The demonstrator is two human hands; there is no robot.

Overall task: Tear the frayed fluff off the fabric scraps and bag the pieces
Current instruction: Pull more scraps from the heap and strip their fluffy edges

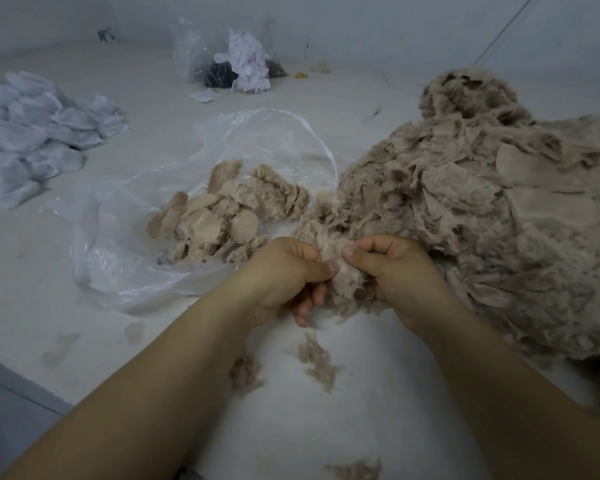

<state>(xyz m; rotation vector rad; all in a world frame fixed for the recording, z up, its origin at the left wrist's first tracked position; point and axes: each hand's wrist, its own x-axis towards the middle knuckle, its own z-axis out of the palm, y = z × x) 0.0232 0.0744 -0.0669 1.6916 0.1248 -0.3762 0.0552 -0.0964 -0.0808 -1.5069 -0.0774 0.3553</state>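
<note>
Head view, clear bag (125, 237) holding beige round pieces (222, 220)

The white surface (343, 427) carries a beige scrap heap (499, 209), a clear bag (125, 244) and white pieces (32, 133).

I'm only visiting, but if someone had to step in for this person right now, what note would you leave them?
Left hand and right hand both pinch one beige scrap, mid-tear.
Clear plastic bag lies open to the left, with a small heap of cleaned pieces in its mouth.
Big unsorted beige pile sits to the right: most of the work remains.
Torn fluff lies on the table near the wrists.
</note>
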